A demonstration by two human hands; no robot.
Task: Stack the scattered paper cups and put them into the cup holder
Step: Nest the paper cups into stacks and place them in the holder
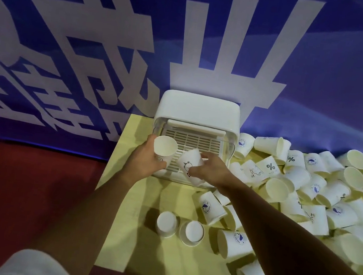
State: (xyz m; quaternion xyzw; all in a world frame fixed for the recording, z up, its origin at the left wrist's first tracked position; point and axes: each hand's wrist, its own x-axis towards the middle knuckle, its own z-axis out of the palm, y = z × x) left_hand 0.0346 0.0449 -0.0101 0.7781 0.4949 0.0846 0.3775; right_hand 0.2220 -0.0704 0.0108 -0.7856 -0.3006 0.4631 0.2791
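Left hand (pixel 147 159) grips a cup (pixel 164 147), right hand (pixel 212 170) a second cup (pixel 189 165); yellow table (pixel 149 261), blue banner (pixel 327 88), red floor (pixel 19 175).

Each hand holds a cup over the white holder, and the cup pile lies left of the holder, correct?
No. The head view shows the pile of cups right of the white holder, not left. The left hand holds the left cup and the right hand the right cup over it.
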